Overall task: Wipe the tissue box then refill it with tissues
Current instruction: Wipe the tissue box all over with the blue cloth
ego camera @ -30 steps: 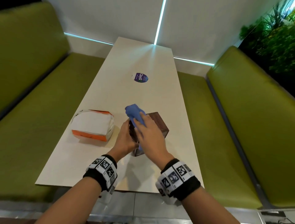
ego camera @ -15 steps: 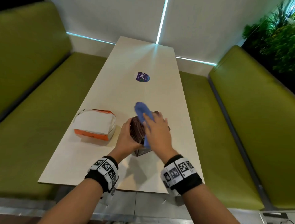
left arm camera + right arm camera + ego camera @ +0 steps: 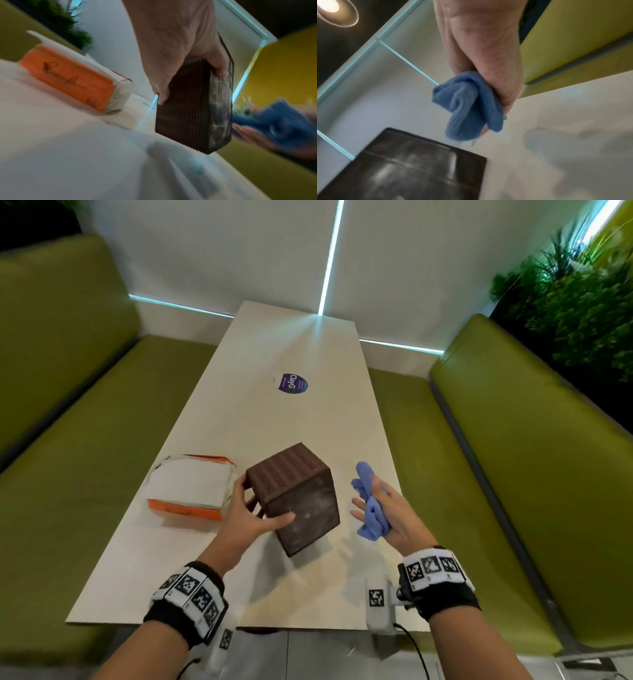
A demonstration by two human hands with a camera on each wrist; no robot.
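Observation:
A dark brown ribbed tissue box (image 3: 294, 496) (image 3: 192, 112) (image 3: 412, 166) is tilted up off the white table (image 3: 274, 422), its smooth flat face turned toward me. My left hand (image 3: 251, 517) (image 3: 173, 44) grips it from the left side, thumb on the near face and fingers round the far edge. To the box's right, my right hand (image 3: 383, 511) (image 3: 481, 54) holds a crumpled blue cloth (image 3: 371, 508) (image 3: 469, 105) (image 3: 278, 121), apart from the box. An orange-sided pack of white tissues (image 3: 191, 487) (image 3: 72, 78) lies to the left.
A round purple sticker (image 3: 291, 384) sits further up the table. Green benches (image 3: 78, 433) run along both sides, and plants (image 3: 575, 292) stand at the back right. The near table edge (image 3: 239, 625) is just before my wrists.
My right hand with the cloth has come off the box and moved right. My left hand has lifted and tipped the box, turning its flat face toward me.

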